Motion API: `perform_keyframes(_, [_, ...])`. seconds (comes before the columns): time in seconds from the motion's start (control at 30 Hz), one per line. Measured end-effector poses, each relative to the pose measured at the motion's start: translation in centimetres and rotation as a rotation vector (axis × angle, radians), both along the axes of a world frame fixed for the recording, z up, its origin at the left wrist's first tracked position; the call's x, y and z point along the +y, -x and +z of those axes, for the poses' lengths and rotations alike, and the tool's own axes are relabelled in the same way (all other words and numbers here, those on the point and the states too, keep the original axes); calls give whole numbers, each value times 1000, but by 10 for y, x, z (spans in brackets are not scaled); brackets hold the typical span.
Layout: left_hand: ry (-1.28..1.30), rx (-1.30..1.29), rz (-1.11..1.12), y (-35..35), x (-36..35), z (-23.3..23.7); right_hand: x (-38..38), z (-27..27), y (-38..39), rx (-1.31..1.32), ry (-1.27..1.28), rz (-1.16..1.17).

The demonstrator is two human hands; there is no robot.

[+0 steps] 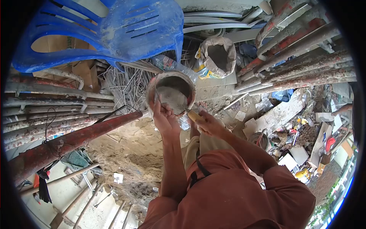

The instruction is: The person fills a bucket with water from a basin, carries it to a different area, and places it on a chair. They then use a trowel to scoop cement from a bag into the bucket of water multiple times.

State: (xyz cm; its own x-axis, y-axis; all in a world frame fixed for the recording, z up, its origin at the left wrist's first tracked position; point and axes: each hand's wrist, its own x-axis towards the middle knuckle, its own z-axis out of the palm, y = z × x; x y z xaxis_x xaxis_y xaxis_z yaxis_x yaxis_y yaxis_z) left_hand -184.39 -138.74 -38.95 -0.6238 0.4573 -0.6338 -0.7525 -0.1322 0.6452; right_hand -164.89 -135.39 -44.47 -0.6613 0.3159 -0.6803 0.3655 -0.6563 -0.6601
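A round bucket, crusted with dried cement, is in front of me with grey wet mortar inside. My left hand is at its near left rim, fingers curled closed on the edge; a thin handle seems to run beside the fingertips. To the right, my right hand is wrapped round the wooden handle of a trowel. That handle slants toward the bucket's near right rim, and the trowel's blade is hard to make out.
A blue plastic chair stands beyond the bucket. An open paper sack is at its far right. Stacked metal pipes line the right, and a red pole slants in from the left. Rubble covers the ground at right.
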Motion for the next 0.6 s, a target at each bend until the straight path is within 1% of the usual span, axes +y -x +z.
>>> perform_keyframes(0.07, [18,-21,-2,-2,-1,4,-16,8,9,-47,119,-97])
perform_keyframes(0.1, [28,-32,0,-2,1,6,-14,7,9,-48,113,-99])
perform_keyframes(0.17, [31,-40,-12,-3,4,17,-17,3,9,-8,203,-198])
perform_keyframes(0.2, [36,-48,-21,-3,3,19,-19,2,7,-9,208,-200])
perform_keyframes(0.3, [18,-57,-23,1,-1,9,-21,4,7,20,272,-187])
perform_keyframes(0.37, [23,-56,-15,0,-1,7,-23,12,11,9,356,-345])
perform_keyframes(0.4, [30,-56,-5,0,-1,7,-22,9,10,8,357,-341])
perform_keyframes(0.47, [28,-50,-5,0,-2,6,-18,-3,3,115,642,-368])
perform_keyframes(0.5, [27,-45,-8,1,-3,6,-20,-7,0,115,643,-368])
perform_keyframes(0.57, [30,-45,-12,0,-4,5,-25,-14,-5,436,1017,-511])
perform_keyframes(0.6, [31,-46,-19,0,-5,4,-24,-18,-8,435,1018,-508])
